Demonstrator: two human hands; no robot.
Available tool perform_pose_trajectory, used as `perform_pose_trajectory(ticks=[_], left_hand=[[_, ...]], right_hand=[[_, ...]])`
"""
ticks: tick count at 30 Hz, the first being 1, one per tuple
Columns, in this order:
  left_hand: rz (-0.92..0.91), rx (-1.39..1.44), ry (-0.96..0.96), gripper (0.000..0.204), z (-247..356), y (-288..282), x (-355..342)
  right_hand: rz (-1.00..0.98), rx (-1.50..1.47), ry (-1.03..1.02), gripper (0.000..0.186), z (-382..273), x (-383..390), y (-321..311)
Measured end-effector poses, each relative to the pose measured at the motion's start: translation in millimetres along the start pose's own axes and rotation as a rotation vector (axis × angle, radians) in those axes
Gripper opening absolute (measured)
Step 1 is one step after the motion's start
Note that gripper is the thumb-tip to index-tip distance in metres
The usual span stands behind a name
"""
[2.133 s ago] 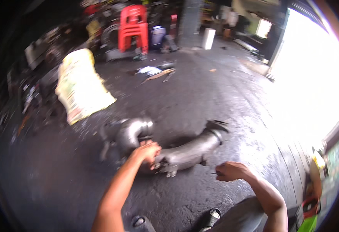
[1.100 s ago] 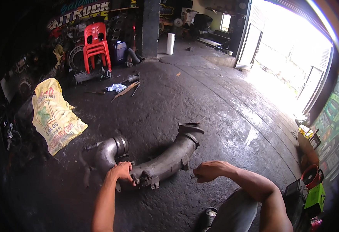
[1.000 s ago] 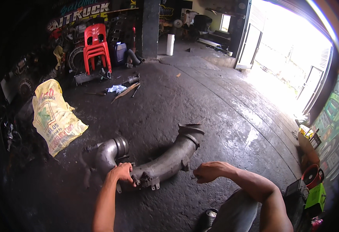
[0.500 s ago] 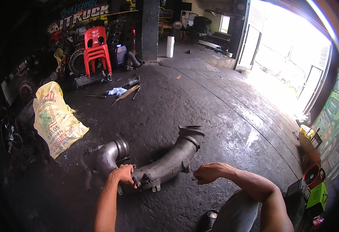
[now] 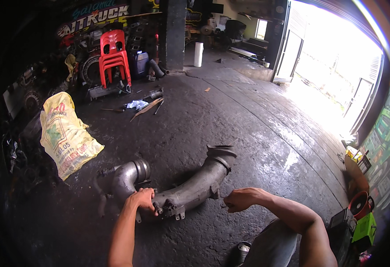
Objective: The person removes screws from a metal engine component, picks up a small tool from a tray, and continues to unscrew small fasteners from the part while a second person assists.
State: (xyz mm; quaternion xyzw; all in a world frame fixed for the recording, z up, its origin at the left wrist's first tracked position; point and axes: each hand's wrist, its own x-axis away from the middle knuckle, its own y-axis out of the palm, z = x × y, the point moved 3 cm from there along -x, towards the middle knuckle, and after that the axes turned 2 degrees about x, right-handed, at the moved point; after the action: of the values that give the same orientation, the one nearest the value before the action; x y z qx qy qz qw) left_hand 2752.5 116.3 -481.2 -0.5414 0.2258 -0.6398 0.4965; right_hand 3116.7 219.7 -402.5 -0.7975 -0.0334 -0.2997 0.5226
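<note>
A large curved grey metal pipe point(image 5: 195, 191) lies on the dark floor in front of me, with a flared end at the far right and bolts and brackets along its near side. My left hand point(image 5: 141, 199) grips it near the left bend, its thumb beside a bolt fitting point(image 5: 158, 208). Left of that, the bend rises to a ringed pipe mouth point(image 5: 140, 171). My right hand point(image 5: 241, 199) hangs just right of the pipe without touching it. Its fingers are pinched together; a small dark thing may show at the tips, too small to name.
A yellow printed sack point(image 5: 66, 138) lies at left. Stacked red chairs point(image 5: 114, 60) and a blue container point(image 5: 139, 64) stand behind it. Tools and a rag point(image 5: 137, 105) lie on the floor. A green box point(image 5: 365, 231) sits at lower right; a bright doorway opens at far right.
The view has shifted very slightly, so the background sits a little to the right. Both hands and the pipe have kept practically the same places.
</note>
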Motion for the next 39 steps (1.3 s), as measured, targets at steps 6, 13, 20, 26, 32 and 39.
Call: perform_pose_trajectory(ticks=[6,13,20,26,32,39], left_hand=[[0.010,-0.008,-0.007,0.077,-1.4,0.5,5.4],[0.013,-0.010,-0.011,0.077,3.8,5.1,-4.3],[0.028,-0.046,0.084,0.084,-22.4,15.9,-22.9],[0.019,-0.050,0.097,0.076,-13.6,11.5,-30.9],[0.159,-0.043,0.029,0.076,-20.5,30.1,-17.1],[-0.041,0.029,-0.012,0.084,-10.6,23.3,-14.9]], right_hand=[[0.004,0.010,-0.043,0.032,-0.7,-3.1,3.8],[-0.036,0.035,-0.056,0.033,4.8,1.7,4.2],[-0.135,0.124,-0.037,0.037,14.5,-22.1,5.3],[-0.059,0.186,-0.011,0.038,23.6,-15.0,8.9],[0.010,0.197,-0.231,0.027,15.2,-12.4,18.6],[-0.027,0.196,-0.218,0.031,15.8,-15.3,11.9]])
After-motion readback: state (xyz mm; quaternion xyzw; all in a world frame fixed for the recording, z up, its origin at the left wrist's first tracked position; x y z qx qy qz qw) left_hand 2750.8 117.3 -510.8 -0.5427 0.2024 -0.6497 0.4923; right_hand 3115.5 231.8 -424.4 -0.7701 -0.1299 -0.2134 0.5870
